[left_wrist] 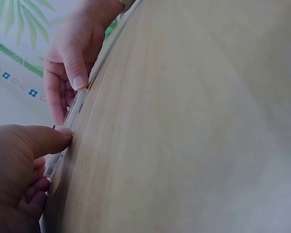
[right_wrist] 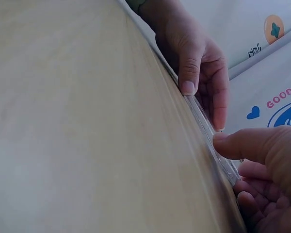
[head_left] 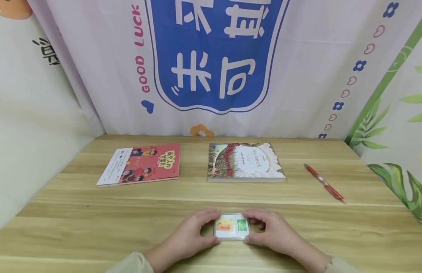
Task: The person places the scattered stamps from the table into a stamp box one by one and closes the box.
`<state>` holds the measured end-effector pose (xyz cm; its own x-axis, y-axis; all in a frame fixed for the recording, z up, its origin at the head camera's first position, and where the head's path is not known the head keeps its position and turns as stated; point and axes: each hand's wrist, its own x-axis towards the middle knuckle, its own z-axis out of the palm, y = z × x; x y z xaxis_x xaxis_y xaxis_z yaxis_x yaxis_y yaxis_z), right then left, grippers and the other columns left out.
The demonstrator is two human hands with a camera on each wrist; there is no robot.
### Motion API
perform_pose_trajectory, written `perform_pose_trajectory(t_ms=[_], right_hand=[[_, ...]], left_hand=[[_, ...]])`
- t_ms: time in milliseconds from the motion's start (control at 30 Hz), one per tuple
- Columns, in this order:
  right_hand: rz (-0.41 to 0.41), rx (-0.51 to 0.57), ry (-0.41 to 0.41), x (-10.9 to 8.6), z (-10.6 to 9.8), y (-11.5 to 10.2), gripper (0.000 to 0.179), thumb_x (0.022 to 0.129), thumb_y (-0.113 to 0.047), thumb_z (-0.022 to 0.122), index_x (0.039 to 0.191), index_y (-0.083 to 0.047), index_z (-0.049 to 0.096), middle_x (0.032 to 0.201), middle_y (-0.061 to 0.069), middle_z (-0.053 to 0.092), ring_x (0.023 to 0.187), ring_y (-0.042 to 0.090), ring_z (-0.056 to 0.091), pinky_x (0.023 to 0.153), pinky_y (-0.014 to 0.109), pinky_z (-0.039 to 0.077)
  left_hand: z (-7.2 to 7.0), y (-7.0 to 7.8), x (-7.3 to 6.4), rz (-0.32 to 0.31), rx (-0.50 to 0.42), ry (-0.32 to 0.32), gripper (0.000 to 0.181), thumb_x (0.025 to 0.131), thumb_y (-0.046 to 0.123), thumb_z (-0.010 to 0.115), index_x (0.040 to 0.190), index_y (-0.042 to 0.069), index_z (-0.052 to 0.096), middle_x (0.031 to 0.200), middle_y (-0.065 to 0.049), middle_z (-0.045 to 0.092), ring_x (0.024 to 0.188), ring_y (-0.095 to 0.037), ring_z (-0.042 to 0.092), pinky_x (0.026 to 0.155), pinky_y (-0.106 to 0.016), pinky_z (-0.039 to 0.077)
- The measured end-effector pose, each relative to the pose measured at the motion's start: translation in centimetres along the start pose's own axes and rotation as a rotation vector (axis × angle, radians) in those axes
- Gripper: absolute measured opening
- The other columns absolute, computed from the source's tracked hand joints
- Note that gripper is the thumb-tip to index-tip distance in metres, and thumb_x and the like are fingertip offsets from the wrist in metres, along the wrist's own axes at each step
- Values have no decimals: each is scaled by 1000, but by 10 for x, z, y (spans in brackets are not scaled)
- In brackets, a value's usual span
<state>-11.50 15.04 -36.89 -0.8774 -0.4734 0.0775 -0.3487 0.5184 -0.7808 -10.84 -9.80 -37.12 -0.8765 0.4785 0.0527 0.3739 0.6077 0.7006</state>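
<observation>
A small clear flat case (head_left: 232, 227) lies at the front middle of the wooden table. Inside it shows a white sheet bearing an orange-yellow picture and a green rectangle. My left hand (head_left: 192, 231) holds its left end, thumb at the near corner and index finger at the far corner. On the opposite end, my right hand (head_left: 274, 231) grips in the same way, its other fingers curled beneath the index finger. From the side, the left wrist view shows the thin clear edge of the case (left_wrist: 73, 114) between both hands, low over the wood.
Behind the case lie a red picture book (head_left: 146, 163) at the left and a pale illustrated book (head_left: 245, 162) in the middle. A red pen (head_left: 324, 183) rests slantwise at the right. Printed cloth (head_left: 105, 76) hangs along the table's back edge and sides.
</observation>
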Motion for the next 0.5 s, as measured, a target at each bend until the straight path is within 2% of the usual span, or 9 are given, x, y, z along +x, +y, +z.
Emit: perform_pose_trajectory(t_ms=[200, 333, 500], right_hand=[[9, -48, -5, -2, 0, -6, 54, 70, -29, 79, 117, -7, 63, 114, 6, 61, 92, 12, 54, 72, 20, 46], [1, -116, -25, -1, 0, -13, 54, 71, -28, 78, 118, -6, 63, 118, 8, 60, 98, 18, 55, 78, 24, 47], [-17, -151, -35, -1, 1, -14, 51, 73, -27, 77, 118, -7, 62, 117, 4, 58, 99, 17, 54, 81, 28, 47]], left_hand=[[0, 0, -2, 14, 10, 1, 52, 77, 22, 75, 124, 7, 58, 129, -8, 54, 121, -27, 48, 100, -45, 38], [-3, 3, -1, 30, 7, -28, 53, 77, 23, 75, 125, 7, 58, 130, -7, 53, 122, -27, 48, 101, -46, 37], [-6, 4, 0, 7, 12, -63, 52, 79, 24, 73, 126, 10, 57, 132, -3, 52, 124, -25, 45, 102, -45, 35]])
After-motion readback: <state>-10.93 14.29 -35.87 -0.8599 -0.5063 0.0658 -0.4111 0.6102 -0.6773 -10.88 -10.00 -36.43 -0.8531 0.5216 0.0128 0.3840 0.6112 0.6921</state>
